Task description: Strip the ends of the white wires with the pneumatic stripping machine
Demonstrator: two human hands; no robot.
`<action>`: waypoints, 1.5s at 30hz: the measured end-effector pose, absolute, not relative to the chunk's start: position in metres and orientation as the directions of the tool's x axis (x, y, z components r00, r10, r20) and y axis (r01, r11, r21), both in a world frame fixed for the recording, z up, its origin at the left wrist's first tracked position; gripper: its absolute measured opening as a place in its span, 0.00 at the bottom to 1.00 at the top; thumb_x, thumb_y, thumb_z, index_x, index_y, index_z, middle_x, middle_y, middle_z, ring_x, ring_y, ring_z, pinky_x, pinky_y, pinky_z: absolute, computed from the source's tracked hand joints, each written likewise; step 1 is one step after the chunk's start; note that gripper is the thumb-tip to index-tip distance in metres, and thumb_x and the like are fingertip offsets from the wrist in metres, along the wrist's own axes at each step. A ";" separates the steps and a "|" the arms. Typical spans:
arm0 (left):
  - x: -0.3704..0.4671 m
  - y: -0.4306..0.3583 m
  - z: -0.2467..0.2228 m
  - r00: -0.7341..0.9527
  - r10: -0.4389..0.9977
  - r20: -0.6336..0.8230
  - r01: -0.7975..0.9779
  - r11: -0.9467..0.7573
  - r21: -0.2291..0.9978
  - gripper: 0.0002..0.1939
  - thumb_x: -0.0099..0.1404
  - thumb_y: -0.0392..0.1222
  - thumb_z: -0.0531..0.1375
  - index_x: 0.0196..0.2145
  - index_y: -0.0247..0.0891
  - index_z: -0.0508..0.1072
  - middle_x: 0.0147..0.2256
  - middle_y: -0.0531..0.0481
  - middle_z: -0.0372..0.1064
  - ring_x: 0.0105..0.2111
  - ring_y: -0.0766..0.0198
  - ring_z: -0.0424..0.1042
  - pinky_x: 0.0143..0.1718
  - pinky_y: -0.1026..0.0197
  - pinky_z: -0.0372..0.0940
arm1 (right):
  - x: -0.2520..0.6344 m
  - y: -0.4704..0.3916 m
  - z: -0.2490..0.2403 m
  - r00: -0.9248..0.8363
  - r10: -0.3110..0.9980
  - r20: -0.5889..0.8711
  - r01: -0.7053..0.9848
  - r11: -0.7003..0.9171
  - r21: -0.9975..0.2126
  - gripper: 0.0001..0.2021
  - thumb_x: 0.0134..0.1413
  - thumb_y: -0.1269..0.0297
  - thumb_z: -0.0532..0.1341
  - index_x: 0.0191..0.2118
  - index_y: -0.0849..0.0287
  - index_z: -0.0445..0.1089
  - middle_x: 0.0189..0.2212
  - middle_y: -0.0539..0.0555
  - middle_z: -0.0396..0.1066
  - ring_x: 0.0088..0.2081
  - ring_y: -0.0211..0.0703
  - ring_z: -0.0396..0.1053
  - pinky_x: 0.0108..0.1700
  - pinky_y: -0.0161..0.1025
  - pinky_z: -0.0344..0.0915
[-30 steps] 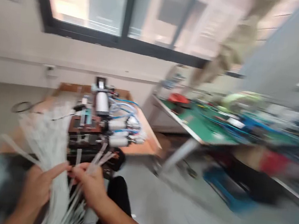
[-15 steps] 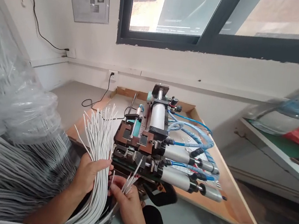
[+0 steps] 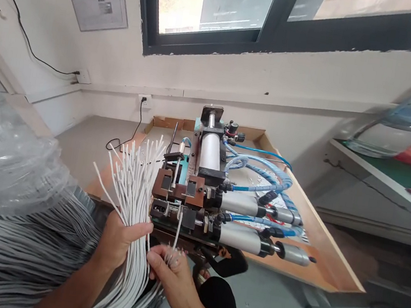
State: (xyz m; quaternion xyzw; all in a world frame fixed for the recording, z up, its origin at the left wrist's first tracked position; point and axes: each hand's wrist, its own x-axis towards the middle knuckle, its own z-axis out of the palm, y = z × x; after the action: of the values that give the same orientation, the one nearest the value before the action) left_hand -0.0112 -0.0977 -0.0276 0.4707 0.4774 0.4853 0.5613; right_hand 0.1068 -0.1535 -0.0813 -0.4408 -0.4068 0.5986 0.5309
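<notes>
Head view shows a thick bundle of slim white plastic-coated cables standing in front of the person, its loose ends fanned out at the top and its lengths curving down towards the lap. Each strand looks light, smooth and springy, stiff enough to stand up over a short length yet soft enough to bend; gathered together, they probably weigh more and may slide against one another. A good hold for the bundle is a little below the fan, where the strands run close together; a single strand would be best pinched near its tip.

The left hand has its fingers wrapped round the bundle at just that place, thumb laid across the front. The right hand is just beside it, lower down: thumb and forefinger are drawn together at the bundle's edge, seemingly on one strand, while a few white strands pass through the curled fingers, one rising well above them. How firmly they press cannot be told. Beyond stands a black, brown and silver metal machine with blue hoses, in a shallow wooden tray
</notes>
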 end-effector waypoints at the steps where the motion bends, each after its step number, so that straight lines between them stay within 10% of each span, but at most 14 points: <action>1: -0.010 -0.096 -0.025 0.062 0.996 -0.070 -0.103 0.076 0.992 0.10 0.42 0.33 0.66 0.25 0.35 0.72 0.22 0.55 0.69 0.23 0.66 0.66 0.25 0.66 0.63 | 0.108 -0.155 -0.085 -0.046 0.994 -0.096 -0.286 -0.105 -0.953 0.14 0.45 0.55 0.61 0.22 0.63 0.70 0.15 0.48 0.62 0.20 0.33 0.56 0.24 0.32 0.51; 8: -0.003 -0.083 -0.007 -0.022 0.983 -0.180 -0.200 0.172 0.965 0.11 0.41 0.36 0.67 0.25 0.32 0.73 0.23 0.51 0.71 0.24 0.62 0.71 0.23 0.64 0.67 | 0.105 -0.141 -0.090 0.322 0.915 -0.242 -0.591 -0.006 -0.807 0.12 0.40 0.57 0.65 0.27 0.62 0.72 0.18 0.50 0.67 0.19 0.33 0.56 0.24 0.33 0.52; 24: 0.005 -0.073 0.004 -0.044 0.978 -0.202 -0.277 0.182 0.944 0.12 0.39 0.34 0.67 0.26 0.32 0.73 0.22 0.51 0.72 0.23 0.61 0.72 0.24 0.61 0.68 | 0.100 -0.115 -0.065 0.096 0.850 -0.519 -0.911 -0.135 -0.390 0.11 0.25 0.66 0.70 0.19 0.65 0.70 0.12 0.45 0.59 0.14 0.26 0.48 0.16 0.28 0.45; 38: -0.005 -0.104 -0.032 0.123 0.985 -0.122 -0.026 0.126 0.992 0.05 0.44 0.34 0.63 0.23 0.33 0.73 0.21 0.51 0.71 0.21 0.63 0.68 0.23 0.63 0.63 | 0.100 -0.131 -0.069 0.155 0.963 -0.223 -0.661 -0.067 -0.748 0.12 0.38 0.60 0.67 0.30 0.63 0.74 0.18 0.49 0.67 0.20 0.33 0.57 0.24 0.32 0.52; 45: -0.008 -0.108 -0.033 0.062 0.979 -0.193 -0.100 0.199 0.975 0.06 0.43 0.35 0.64 0.24 0.33 0.74 0.21 0.51 0.71 0.23 0.60 0.70 0.25 0.61 0.66 | 0.097 -0.136 -0.070 0.221 0.912 -0.346 -0.729 -0.082 -0.680 0.11 0.35 0.61 0.68 0.25 0.62 0.71 0.18 0.48 0.67 0.20 0.31 0.58 0.23 0.30 0.54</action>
State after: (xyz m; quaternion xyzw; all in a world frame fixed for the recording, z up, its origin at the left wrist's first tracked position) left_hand -0.0084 -0.1082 -0.0326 0.4338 0.5067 0.4608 0.5855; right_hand 0.0970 -0.1355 -0.0704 -0.4048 -0.1130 0.6139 0.6682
